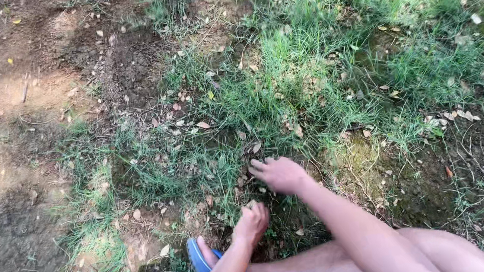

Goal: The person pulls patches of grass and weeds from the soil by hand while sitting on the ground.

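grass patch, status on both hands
Left hand closed low in the grass. Right hand spread, fingers down on it. Dry leaves scattered about.

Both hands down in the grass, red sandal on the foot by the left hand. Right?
Not quite: the sandal is blue, not red, as the head view shows. The rest holds: the left hand and right hand are both down in the grass.

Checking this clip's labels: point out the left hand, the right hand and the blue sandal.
left hand (252, 221), head view, on the back of the curled hand.
right hand (280, 174), head view, on the back of the hand above the grass.
blue sandal (197, 261), head view, on its blue edge.
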